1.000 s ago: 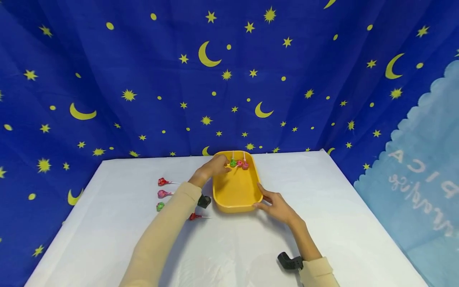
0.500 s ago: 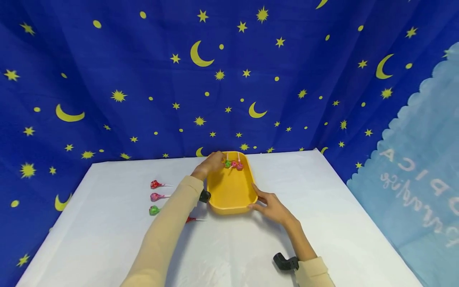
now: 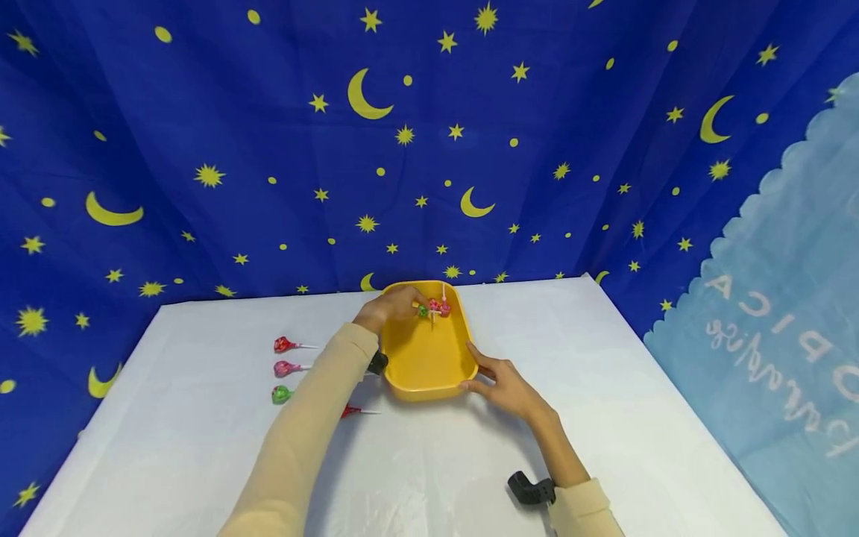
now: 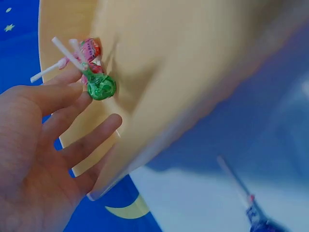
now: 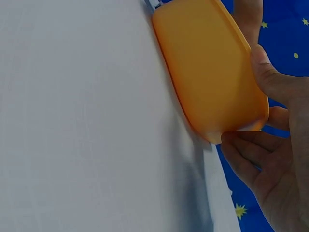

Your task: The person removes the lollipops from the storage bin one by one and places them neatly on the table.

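Note:
My left hand (image 3: 397, 304) reaches over the far left part of a yellow tray (image 3: 429, 365). In the left wrist view, its thumb and fingertips pinch a green-wrapped lollipop (image 4: 101, 87) beside its white stick. Pink-wrapped lollipops (image 4: 90, 50) lie just behind it, partly hidden by the fingers and the green one. At the near right corner, my right hand (image 3: 505, 386) holds the tray, thumb at the rim and fingers against the outer wall, as the right wrist view also shows.
Left of the tray on the white table (image 3: 604, 403) lie a red lollipop (image 3: 283, 344), a pink one (image 3: 285, 368) and a green one (image 3: 280, 394). Another red lollipop (image 3: 351, 411) lies partly behind the left forearm. A blue starry curtain (image 3: 288, 149) stands behind.
The left hand has moved from the tray's left rim inward to the green lollipop, whose stick no longer stands toward the far rim. The right hand keeps its hold on the tray.

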Demonstrator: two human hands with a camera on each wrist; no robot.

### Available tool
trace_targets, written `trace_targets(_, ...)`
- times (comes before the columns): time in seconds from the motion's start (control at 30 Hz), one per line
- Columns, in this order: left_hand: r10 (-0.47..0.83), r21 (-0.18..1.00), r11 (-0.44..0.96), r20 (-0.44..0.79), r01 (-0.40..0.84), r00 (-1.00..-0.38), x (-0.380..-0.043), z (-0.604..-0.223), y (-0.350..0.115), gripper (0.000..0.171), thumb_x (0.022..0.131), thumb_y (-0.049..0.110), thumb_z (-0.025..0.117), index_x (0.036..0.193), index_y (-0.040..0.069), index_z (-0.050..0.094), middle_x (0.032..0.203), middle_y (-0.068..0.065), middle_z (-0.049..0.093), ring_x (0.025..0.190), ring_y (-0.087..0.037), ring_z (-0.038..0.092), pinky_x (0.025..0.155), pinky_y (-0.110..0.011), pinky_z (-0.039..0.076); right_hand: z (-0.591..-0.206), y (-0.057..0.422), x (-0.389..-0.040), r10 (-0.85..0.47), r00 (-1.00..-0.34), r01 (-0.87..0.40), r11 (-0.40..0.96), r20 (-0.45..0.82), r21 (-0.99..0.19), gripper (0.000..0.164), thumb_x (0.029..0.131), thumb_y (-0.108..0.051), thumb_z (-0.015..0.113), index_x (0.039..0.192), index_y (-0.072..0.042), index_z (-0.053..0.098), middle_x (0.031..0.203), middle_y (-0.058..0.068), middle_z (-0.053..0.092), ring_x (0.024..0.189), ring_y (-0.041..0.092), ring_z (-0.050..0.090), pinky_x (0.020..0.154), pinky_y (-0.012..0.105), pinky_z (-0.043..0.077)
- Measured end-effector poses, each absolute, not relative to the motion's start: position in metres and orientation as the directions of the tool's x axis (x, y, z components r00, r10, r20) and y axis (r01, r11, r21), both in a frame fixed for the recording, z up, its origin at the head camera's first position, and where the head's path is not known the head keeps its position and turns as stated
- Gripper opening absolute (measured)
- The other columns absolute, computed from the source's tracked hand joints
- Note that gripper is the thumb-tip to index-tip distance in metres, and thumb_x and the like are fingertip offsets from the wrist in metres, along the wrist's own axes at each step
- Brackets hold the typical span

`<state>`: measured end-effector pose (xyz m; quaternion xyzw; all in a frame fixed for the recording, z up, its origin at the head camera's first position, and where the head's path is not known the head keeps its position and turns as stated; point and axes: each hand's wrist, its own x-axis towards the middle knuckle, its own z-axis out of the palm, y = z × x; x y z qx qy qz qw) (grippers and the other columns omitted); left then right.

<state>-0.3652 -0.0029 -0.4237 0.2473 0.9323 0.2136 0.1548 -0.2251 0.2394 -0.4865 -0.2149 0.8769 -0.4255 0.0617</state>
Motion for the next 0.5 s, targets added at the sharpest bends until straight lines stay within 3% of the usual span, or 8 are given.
trace_targets(0.13,0.564,0.39,0.793,-0.185,0.467,-0.805,-0.363,-0.419,-0.003,0.031,0.096,0.003,0.055,0.12,0.015,0.071,0.132,-0.003,0.063,0.125,-0.02,0.052,0.113,-0.034,0.036,-0.485,0.239,-0.225,-0.425,-0.903,-0.318,0.549,0.069,-0.773,0.077,0.092,-0.033,0.068,0.151,-0.002,0.03,0.153,0.017,0.034,0.129,0.029,0.052,0.108,0.042,0.039)
trace_targets(0.4,0.545,0.326,0.827,-0.27,0.457,-0.794,-0.356,-0.416,-0.004,0.033,0.096,0.001,0.053,0.118,0.014,0.072,0.128,-0.003,0.065,0.106,-0.016,0.054,0.102,-0.029,0.045,-0.485,0.238,-0.224,-0.429,-0.9,-0.326,0.554,0.073,-0.766,0.078,0.091,-0.036,0.068,0.15,0.0,0.03,0.153,0.018,0.034,0.13,0.03,0.052,0.108,0.043,0.039)
trace_targets(0.5,0.536,0.318,0.836,-0.301,0.447,-0.789,-0.354,-0.417,-0.005,0.032,0.097,0.004,0.055,0.12,0.017,0.071,0.128,-0.003,0.065,0.105,-0.015,0.053,0.105,-0.03,0.044,-0.484,0.239,-0.223,-0.429,-0.901,-0.323,0.551,0.071,-0.77,0.078,0.091,-0.036,0.068,0.15,0.0,0.031,0.153,0.017,0.034,0.129,0.03,0.052,0.108,0.043,0.039)
